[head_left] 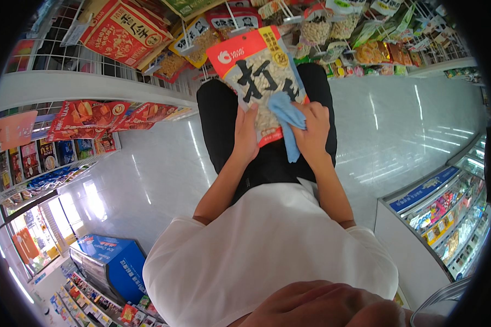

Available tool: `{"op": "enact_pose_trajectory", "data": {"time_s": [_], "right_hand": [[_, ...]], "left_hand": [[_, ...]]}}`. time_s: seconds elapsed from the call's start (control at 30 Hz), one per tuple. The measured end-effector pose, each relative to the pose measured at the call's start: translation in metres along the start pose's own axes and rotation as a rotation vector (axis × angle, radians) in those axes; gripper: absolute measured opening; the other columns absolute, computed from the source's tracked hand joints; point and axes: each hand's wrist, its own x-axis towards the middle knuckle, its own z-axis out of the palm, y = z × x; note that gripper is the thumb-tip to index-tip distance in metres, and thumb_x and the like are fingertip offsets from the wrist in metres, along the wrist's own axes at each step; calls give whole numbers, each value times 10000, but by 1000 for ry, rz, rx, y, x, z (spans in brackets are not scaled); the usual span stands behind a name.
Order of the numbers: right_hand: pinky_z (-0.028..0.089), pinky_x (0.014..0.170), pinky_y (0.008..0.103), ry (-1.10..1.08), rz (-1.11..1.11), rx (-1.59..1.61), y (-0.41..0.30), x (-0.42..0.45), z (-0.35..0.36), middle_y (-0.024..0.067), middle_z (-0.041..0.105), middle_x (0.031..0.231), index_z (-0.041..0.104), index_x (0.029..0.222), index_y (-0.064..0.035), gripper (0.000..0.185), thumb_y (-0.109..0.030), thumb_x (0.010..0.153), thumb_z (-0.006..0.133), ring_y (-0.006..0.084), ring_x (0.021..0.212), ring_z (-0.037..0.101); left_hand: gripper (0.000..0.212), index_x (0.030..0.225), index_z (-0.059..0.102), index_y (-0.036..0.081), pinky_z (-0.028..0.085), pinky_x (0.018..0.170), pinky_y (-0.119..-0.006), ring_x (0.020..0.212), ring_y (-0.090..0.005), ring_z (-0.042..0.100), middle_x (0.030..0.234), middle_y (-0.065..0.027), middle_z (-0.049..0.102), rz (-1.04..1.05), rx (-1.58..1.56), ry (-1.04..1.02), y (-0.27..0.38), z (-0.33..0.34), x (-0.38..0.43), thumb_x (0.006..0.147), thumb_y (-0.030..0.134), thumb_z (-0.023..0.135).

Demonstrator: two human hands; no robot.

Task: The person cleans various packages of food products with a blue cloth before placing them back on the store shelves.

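Observation:
A red-topped plastic bag of pale seeds or nuts [227, 61], bearing large dark writing, is tilted over my knees. My left hand [245, 135] grips its lower left edge, with the thumb on the front face. In my right hand [314, 128] is a bunched light-blue cloth [288, 112], which lies against the front of the bag near its right edge. One end of the cloth hangs down past the bag's bottom corner. My right fingers around the cloth are partly hidden.
Shelf hooks ahead carry several snack bags [196, 43] and a red gift package [125, 34]. Red packets [88, 116] hang on a rack at the left. A display freezer [417, 241] stands on the right, a blue ice cream freezer [114, 261] behind left. Grey glossy floor [384, 118] surrounds me.

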Motion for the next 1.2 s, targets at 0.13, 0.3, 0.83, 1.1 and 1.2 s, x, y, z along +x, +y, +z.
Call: {"op": "enact_pose_trajectory", "data": {"time_s": [0.13,0.3,0.83,1.1,1.2], "right_hand": [[468,779,390,61,122,116,9,2,-7,106,584,977,683,997,-57,275,-94,729,727,304,935,577],[382,1037,439,-49,-48,261,-3,2,1,180,525,1321,673,1033,-31,286,-77,755,718,386,1289,452],[471,1008,443,163,780,2059,12,-21,-11,173,473,1404,385,1414,-9,567,-411,1014,403,303,1239,512],[467,1010,422,105,1094,2102,13,-26,-9,161,453,1421,387,1408,-1,598,-447,1010,410,274,1265,489],[465,1011,414,114,1140,1956,20,-11,-23,157,446,1427,387,1405,1,611,-461,1008,413,263,1274,480]], "left_hand": [[474,1451,304,31,407,1024,-316,1220,-176,505,1355,-93,494,-45,20,-26,-1,-6,-1,1025,187,440],[585,1501,194,11,312,1099,-326,1303,-196,429,1425,-111,420,119,284,-282,-4,-13,0,1034,283,420],[738,1448,364,40,298,1086,-452,1352,-319,358,1471,-201,370,826,732,-167,27,27,-8,821,208,716],[711,1504,193,72,436,1038,-425,1265,-264,495,1426,-141,434,-306,-86,-207,5,9,-22,914,144,585],[656,1485,222,91,445,1028,-444,1245,-270,509,1396,-138,459,-296,-210,-296,6,3,-20,933,111,576]]}}
